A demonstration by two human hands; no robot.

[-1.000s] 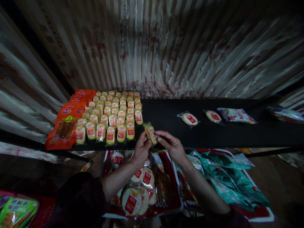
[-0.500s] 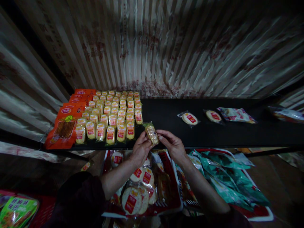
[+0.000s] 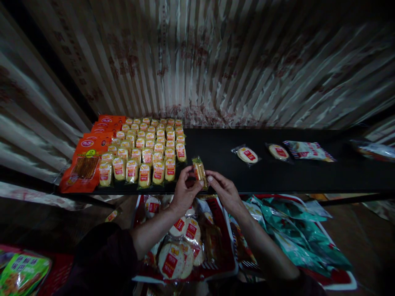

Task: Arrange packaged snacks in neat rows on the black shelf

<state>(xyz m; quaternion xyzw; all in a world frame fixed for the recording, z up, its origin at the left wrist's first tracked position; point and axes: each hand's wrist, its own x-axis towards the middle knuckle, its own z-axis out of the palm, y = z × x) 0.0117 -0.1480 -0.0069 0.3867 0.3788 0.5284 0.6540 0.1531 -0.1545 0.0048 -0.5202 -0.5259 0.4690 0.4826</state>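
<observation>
Between both hands, just above the front edge of the black shelf (image 3: 216, 179), is a small wrapped snack cake (image 3: 199, 170) in clear and yellowish film. My left hand (image 3: 187, 191) grips it from the left with the thumb across its lower end. The fingertips of my right hand (image 3: 224, 185) pinch it from the right side. To the left, rows of similar wrapped snack cakes (image 3: 158, 170) with red-and-white labels stand on the shelf. Right of the hands, a round wrapped rice cracker (image 3: 247, 155) lies flat on the shelf.
Orange snack bags (image 3: 82, 164) overlap at the shelf's left end. Farther right lie another wrapped cracker (image 3: 277, 152) and a white packet (image 3: 308, 150). Below stand a red basket (image 3: 226, 263) of crackers and one with teal bags (image 3: 296, 234). A pleated curtain (image 3: 197, 61) hangs behind.
The snack cake has been turned between my fingers, so it stands more upright with its side edge showing. Both hands stay in nearly the same place.
</observation>
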